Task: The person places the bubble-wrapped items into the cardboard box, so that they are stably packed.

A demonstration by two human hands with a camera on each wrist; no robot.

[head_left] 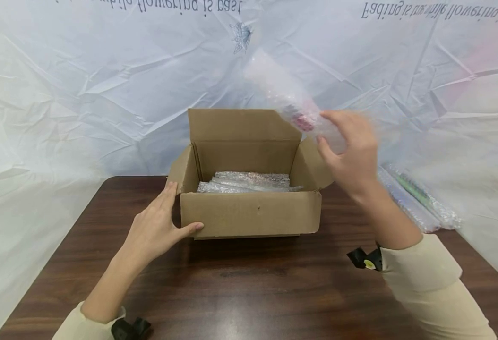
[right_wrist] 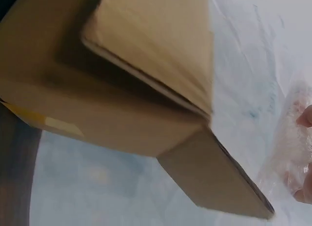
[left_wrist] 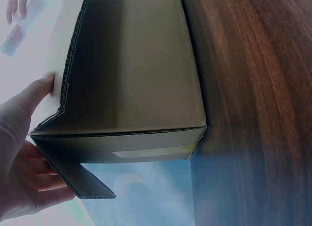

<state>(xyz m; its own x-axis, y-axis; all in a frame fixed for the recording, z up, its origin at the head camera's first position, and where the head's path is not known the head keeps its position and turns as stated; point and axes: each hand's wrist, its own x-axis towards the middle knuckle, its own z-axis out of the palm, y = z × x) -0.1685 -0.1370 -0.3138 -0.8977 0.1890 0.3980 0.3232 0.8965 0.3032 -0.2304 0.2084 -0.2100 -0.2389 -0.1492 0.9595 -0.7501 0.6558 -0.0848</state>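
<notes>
An open cardboard box (head_left: 251,215) stands on the table with its flaps spread. My left hand (head_left: 155,226) holds its near left corner, thumb on the front flap and fingers against the left flap; the left wrist view shows this hand (left_wrist: 24,153) around the corner too. Above the box's right side, my right hand (head_left: 351,151) grips a bubble-wrapped package (head_left: 280,87), tilted up to the left and blurred, with something pink and dark inside. That package (right_wrist: 290,143) appears at the right edge of the right wrist view. Inside the box lie several bubble-wrapped packages (head_left: 249,182).
Two more bubble-wrapped packages (head_left: 419,196), one with green in it, lie on the table's right side behind my right forearm. A wrinkled white sheet with printed lettering (head_left: 147,85) hangs behind the brown wooden table (head_left: 240,288).
</notes>
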